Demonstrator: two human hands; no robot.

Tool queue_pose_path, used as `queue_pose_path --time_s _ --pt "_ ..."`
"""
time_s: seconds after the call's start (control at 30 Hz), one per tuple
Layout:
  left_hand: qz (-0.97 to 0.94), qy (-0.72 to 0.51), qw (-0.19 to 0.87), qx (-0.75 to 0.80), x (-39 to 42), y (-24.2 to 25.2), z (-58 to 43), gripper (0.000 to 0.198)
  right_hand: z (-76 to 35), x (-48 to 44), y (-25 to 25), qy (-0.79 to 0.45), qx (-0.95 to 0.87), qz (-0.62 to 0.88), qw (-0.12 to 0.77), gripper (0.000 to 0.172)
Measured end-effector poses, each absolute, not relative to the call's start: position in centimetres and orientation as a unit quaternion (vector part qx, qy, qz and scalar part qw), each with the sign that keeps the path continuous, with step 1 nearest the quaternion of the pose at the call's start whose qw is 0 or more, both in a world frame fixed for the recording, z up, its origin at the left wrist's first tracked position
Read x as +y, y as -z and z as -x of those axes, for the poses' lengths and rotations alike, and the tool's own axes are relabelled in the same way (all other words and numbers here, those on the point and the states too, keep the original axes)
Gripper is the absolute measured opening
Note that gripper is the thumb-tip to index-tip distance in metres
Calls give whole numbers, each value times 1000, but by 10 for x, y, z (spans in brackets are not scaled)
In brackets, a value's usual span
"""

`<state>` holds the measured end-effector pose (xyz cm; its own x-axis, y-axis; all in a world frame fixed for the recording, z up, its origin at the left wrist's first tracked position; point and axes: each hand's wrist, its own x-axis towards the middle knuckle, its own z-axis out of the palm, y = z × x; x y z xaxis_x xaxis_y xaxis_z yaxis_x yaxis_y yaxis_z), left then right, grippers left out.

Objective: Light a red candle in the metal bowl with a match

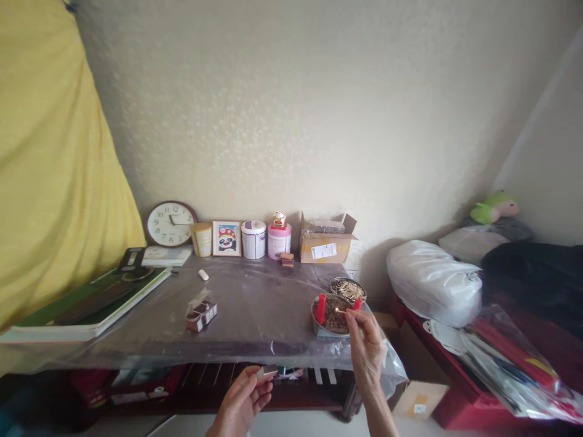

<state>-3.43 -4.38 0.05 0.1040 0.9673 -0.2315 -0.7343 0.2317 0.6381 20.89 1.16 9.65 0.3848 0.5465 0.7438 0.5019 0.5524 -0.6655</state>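
Note:
My right hand [367,346] pinches a lit match [340,311], its small flame over a metal bowl [319,328] of dark material near the table's right front corner. Two red candles [321,308] stand in that bowl, one at its left and one at its right by my fingertips. My left hand [243,400] is low in front of the table edge, fingers closed on a small matchbox [265,372]. A second metal dish [348,289] holding several matchsticks sits just behind the bowl.
The table [255,303] is covered in clear plastic. On it lie a small striped box [201,315], a clock [170,223], tins, a framed picture, a cardboard box [325,243] and books [86,303]. Bags and a plush toy lie at right. A yellow curtain hangs at left.

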Motion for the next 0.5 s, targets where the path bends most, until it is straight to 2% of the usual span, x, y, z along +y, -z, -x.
queue_pose_path --time_s 0.23,0.5 --pt "-179 -591 718 322 -43 0 33 36 -210 19 -96 30 -600 465 650 15" --pt "-183 -584 723 320 -41 0 34 36 -210 26 -102 11 -614 474 630 17"
